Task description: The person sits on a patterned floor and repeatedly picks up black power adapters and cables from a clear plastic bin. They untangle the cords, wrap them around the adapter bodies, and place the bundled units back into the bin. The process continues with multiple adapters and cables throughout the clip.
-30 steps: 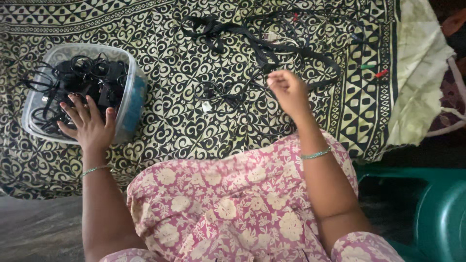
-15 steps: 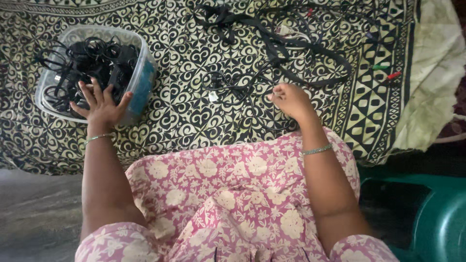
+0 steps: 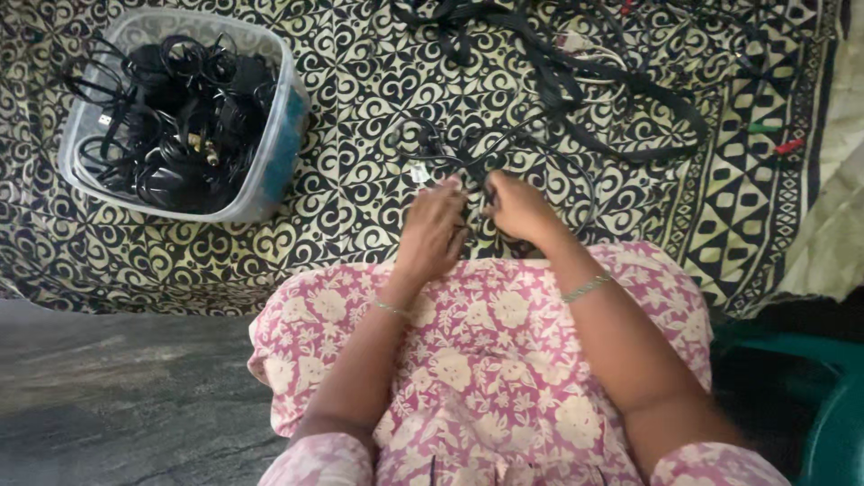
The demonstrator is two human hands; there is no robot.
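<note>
**Both hands down on the black cable, just past your knees**

Far left, your clear plastic tub (image 3: 270,180) sat on the patterned cloth (image 3: 342,99), packed with coiled black cords (image 3: 171,126) and well apart from either hand. Nothing of yours was touching it.

Moving in, your left hand (image 3: 434,229) lay knuckles up on the cloth, fingers curled loosely downward and together at the near end of the thin black cable (image 3: 477,162). It looked to be pressing or pinching the cable, though the fingertips were hidden under the hand, so you couldn't call a firm grip from here.

Right beside it, almost touching, your right hand (image 3: 515,207) was bunched into a soft fist over the same cable, fingers folded in on it. That one read as closed on the cable.

The cable itself ran away from you, its loops spreading up and outward from the two hands, with a small white tag (image 3: 419,173) lying just left of your left fingertips. Both hands were at it equally, and the bulk of it lay ahead of them, not to either side.

Further right, the flat black strap (image 3: 630,85) snaked across the cloth, and the red and green plugs (image 3: 776,137) rested near the cloth's border, well clear. A green plastic chair (image 3: 828,396) edged in at the far right.
</note>
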